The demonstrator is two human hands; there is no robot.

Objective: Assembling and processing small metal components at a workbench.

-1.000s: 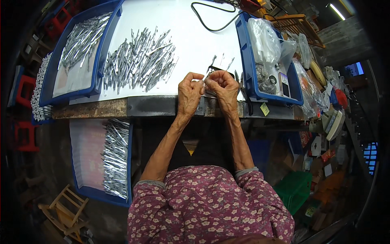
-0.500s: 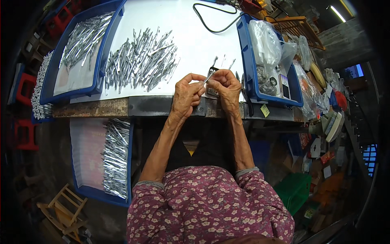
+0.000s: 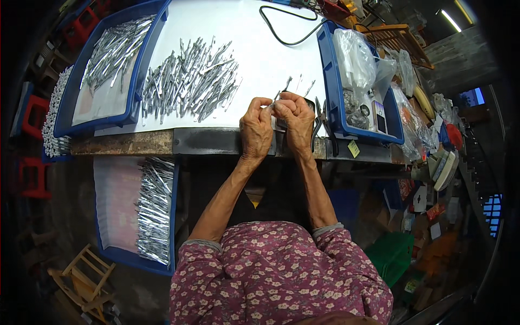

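The left hand (image 3: pixel 256 129) and the right hand (image 3: pixel 298 122) are meeting above the near edge of the white-covered worktable (image 3: pixel 260 62). Both are closing thumb and forefinger on a slim, silver-coloured metal strip (image 3: pixel 277 97); the fingers are partly hiding it, so the exact contact points are not readable. The remaining fingers are curling inward.

Handling: judging by its thin, shiny form, the strip is probably light, fairly stiff and somewhat slippery; its narrow end may bend under side load. Grip: pinch the flat shank with the finger pads, one hand toward each end, and avoid squeezing the thin tip.

Similar parts are lying in a loose heap of silver metal strips (image 3: pixel 189 81) to the left, and more are resting in a blue rectangular plastic tray (image 3: pixel 142 67) beyond it. Black-handled metal pliers (image 3: pixel 332 142) are lying just right of the right hand.
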